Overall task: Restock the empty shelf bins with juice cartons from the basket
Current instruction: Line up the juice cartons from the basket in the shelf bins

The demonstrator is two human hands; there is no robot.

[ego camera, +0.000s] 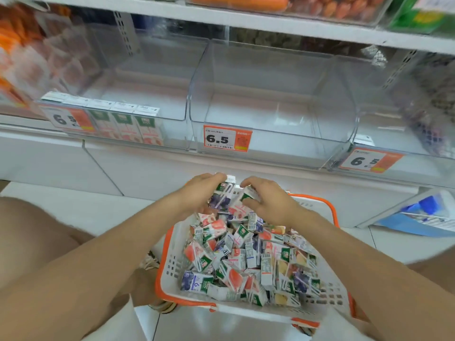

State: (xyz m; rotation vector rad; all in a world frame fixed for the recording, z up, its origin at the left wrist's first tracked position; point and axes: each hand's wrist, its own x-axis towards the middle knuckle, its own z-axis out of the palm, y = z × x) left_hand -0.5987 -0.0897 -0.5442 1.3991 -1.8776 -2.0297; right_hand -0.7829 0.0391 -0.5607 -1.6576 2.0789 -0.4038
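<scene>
A white basket with an orange rim point(172, 267) stands on the floor, heaped with several small juice cartons point(246, 262). Over its far end my left hand point(197, 190) grips a purple grape carton point(220, 198). My right hand point(268, 200) holds a green and white carton point(247, 194) right beside it. Above, the middle clear shelf bin point(270, 114) has nothing in it and carries a 6.5 price tag point(227, 139). The left bin point(172, 107) holds a front row of several red cartons point(130, 124). Only one white carton top shows in the right bin point(398, 134).
An upper shelf point(246, 23) overhangs the bins, stocked with orange and green packs. A blue and white bag point(428, 215) lies on the floor at the right. My knee point(37, 230) is at the left, and a sandalled foot point(150, 264) is beside the basket.
</scene>
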